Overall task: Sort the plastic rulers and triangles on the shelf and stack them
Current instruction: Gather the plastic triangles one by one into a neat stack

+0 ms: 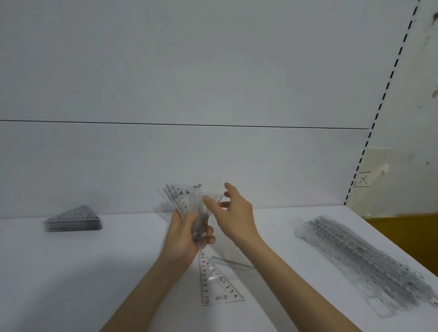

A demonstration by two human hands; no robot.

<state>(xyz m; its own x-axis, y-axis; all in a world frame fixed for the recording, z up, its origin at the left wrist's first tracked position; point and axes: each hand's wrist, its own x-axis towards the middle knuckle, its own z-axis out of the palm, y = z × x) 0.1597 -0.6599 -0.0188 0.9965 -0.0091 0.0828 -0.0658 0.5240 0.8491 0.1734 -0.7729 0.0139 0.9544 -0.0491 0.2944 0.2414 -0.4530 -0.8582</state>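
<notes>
My left hand (183, 237) grips a fanned bundle of clear plastic triangles (187, 203), held upright above the white shelf (91, 274). My right hand (234, 213) is beside the bundle's right edge with fingers spread, thumb and fingertips touching the top pieces. Below my hands one clear triangle (219, 285) lies flat, with a clear straight ruler (230, 263) partly under it. A neat stack of triangles (72, 220) sits at the far left. A long pile of straight rulers (367, 262) lies at the right.
The shelf's white back wall rises just behind the hands. The shelf's right edge runs diagonally past the ruler pile, with a yellow-brown surface (419, 236) beyond it. A slotted upright (377, 106) stands at the back right.
</notes>
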